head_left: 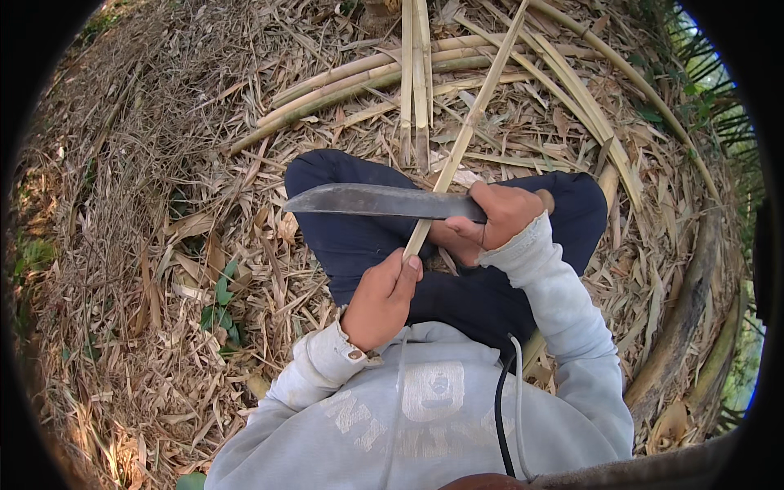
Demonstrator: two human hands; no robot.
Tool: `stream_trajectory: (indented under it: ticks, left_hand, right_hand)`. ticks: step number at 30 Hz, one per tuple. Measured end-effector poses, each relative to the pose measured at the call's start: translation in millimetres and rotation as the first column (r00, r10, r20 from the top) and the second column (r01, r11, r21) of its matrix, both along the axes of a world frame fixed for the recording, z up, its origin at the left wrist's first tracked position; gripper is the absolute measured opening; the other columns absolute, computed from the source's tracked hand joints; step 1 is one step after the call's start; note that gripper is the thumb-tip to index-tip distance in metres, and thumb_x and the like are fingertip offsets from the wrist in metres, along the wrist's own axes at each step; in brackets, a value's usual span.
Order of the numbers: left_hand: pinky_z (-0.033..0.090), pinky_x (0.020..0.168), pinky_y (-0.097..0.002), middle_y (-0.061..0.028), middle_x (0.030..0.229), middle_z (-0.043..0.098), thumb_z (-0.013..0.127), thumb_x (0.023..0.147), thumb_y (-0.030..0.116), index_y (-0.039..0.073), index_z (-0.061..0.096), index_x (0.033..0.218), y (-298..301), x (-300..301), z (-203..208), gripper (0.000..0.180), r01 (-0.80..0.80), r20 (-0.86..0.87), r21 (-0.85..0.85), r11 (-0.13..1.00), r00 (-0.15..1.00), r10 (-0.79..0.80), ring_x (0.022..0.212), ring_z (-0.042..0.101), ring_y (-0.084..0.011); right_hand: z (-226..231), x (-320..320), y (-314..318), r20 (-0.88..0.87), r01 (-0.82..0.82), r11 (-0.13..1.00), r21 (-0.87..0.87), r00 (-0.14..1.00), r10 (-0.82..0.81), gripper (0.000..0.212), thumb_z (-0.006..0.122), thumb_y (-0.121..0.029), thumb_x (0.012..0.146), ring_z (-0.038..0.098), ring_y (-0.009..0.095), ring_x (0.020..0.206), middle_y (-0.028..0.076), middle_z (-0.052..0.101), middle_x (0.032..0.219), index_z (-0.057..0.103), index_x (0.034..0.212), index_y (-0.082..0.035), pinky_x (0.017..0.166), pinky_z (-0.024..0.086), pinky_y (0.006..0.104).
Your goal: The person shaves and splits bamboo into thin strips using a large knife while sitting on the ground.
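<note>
My left hand (380, 300) is closed round the near end of a long, pale split bamboo strip (469, 131), thumb along its top. The strip slants up and away to the right, past the upper edge of the view. Lying across it is the dark, wide blade of a machete (367, 201), its tip pointing left. My right hand (500, 214) grips the machete where blade and handle meet; a bit of the wooden handle (545, 201) shows behind the fist. Both hands are above my crossed legs in dark trousers (343, 245).
More split bamboo strips (414, 82) lie straight ahead. Curved bamboo poles (359, 82) rest on the ground beyond my knees. At the right lies a thick brown log (682, 314). Dry leaves and shavings (196, 269) cover the ground, with a small green plant (220, 310) at the left.
</note>
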State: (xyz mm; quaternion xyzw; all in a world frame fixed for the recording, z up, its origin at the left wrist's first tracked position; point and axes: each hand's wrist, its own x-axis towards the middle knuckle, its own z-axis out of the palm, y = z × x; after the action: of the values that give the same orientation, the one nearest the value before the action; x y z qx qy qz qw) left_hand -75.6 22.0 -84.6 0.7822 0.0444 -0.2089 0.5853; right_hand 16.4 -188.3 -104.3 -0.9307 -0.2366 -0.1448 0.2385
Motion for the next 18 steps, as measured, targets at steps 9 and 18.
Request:
stream_trajectory:
  ticks: [9,18]
  left_hand:
    - [0.032,0.047,-0.0248,0.0026,0.059,0.041,0.040,0.106,0.029,0.005,0.050,0.087,-1,8,5,0.033,-0.029,-0.188,-0.195,0.980,0.982,-0.008,0.050,0.037,-0.0061]
    - [0.022,0.038,-0.0212,0.0060,0.059,0.032,0.040,0.106,0.032,0.008,0.045,0.085,12,-1,25,0.032,-0.203,-0.459,-0.348,0.915,0.888,0.022,0.044,0.027,-0.0029]
  right_hand:
    - [7,-4,3,-0.051,-0.157,0.987,-0.029,0.987,0.156,0.049,0.066,-0.055,0.084,0.060,0.037,0.056,0.013,0.058,0.060,0.059,0.079,-0.006,0.053,0.048,0.0427]
    - [-21,10,-18,-0.093,0.008,1.000,0.016,0.996,-0.007,0.058,0.055,-0.065,0.087,0.064,0.039,0.062,0.017,0.062,0.062,0.058,0.078,-0.007,0.055,0.050,0.0466]
